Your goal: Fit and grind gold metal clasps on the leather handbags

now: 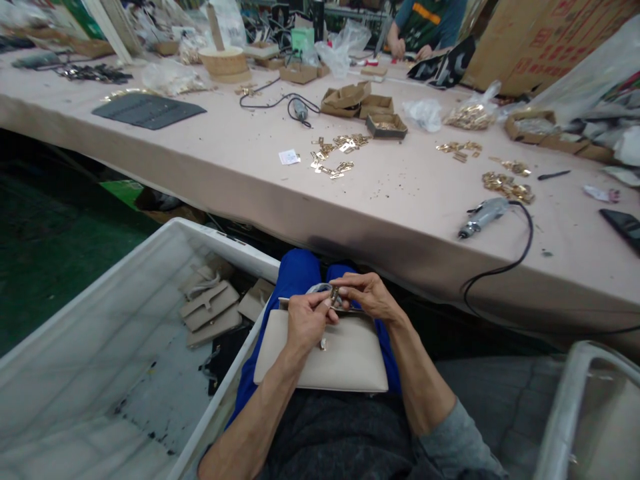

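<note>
While crumpled beige bags [210, 308] lie in a big white plastic bin [125, 287], a bare left hand [309, 323] and right hand [369, 295] pinch a small dull-gold metal piece [335, 293]

As I look down past the seated person's shoulders, the bin stands open on their left, dark specks marking its floor. The bags are heaped toward its far end, with a flat black item [225, 363] just beside them.

On the pale pinkish worktop [260, 173], a small dark open box [387, 128] holds gold-coloured bits; next to it sit open brown cardboard boxes [345, 98], whose contents I cannot make out. A clear plastic bag [470, 117] bulges with gold-coloured pieces. Loose gold-coloured plates [334, 170] lie near the dark box, and a grey corded power screwdriver [484, 217] rests by the near edge.

Both hands meet close together over the lap, neither spread wide. The left has thumb and fingertips drawn together on the metal piece; the right grips it from the other side, fingers bent. That piece sits just above the far edge of a smooth cream bag [350, 363] lying across blue trousers [299, 267]. A small shiny fitting [323, 344] shows on the bag's upper face.
</note>
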Motion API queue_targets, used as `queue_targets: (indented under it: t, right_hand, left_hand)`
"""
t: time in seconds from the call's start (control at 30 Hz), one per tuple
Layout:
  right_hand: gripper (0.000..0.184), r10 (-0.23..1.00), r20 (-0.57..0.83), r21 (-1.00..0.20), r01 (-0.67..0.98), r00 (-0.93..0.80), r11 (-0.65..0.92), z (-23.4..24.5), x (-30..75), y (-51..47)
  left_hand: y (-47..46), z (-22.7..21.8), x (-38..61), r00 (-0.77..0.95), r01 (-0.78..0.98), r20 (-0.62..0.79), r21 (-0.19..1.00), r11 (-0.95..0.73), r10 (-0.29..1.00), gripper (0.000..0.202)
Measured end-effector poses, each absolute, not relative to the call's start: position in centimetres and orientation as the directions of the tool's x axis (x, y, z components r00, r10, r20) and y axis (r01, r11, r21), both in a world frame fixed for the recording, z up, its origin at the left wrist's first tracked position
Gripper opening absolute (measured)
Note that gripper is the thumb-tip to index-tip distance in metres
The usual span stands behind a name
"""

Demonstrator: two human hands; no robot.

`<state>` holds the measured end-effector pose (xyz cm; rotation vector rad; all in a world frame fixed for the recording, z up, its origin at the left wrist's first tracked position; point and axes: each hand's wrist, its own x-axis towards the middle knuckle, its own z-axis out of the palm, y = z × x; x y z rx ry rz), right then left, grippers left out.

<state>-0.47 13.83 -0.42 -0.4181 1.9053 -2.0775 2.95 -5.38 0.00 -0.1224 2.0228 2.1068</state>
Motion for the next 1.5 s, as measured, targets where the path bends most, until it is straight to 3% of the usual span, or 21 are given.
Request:
queue_targets:
  t: [0.5, 0.77, 0.87, 1.3, 1.5]
  right_hand:
    - [0.032, -0.485, 0.046, -0.988, 0.032, -0.874, -0.153, -0.7, -1.4, 13.8]
    - [0.047, -0.489, -0.004, -0.977, 0.108, -0.872, -0.185, -1.4, -1.3, 14.0]
    - [0.043, -0.514, -0.007, -0.977, 0.115, -0.858, -0.180, -1.3, -1.4, 14.0]
    - [0.037, -0.499, -0.048, -0.969, 0.162, -0.865, -0.187, -1.9, -1.9, 13.8]
    - [0.037, -0.439, 0.005, -0.990, 0.058, -0.899, -0.130, -0.8, -1.2, 13.5]
  left_hand:
    - [-5.2, -0.1, 3.2, -0.978, -0.193, -0.188, 0.980, -0.052, 0.088, 0.030]
    - [-5.2, -0.2, 2.9, -0.974, -0.218, -0.216, 0.976, -0.014, 0.068, 0.031]
    - [-5.2, -0.3, 2.9, -0.975, -0.207, -0.207, 0.978, 0.004, 0.083, 0.031]
    - [-4.9, -0.5, 2.8, -0.962, -0.269, -0.268, 0.963, 0.003, 0.040, 0.034]
    - [-4.9, -0.5, 2.9, -0.973, -0.224, -0.226, 0.974, 0.038, 0.047, 0.030]
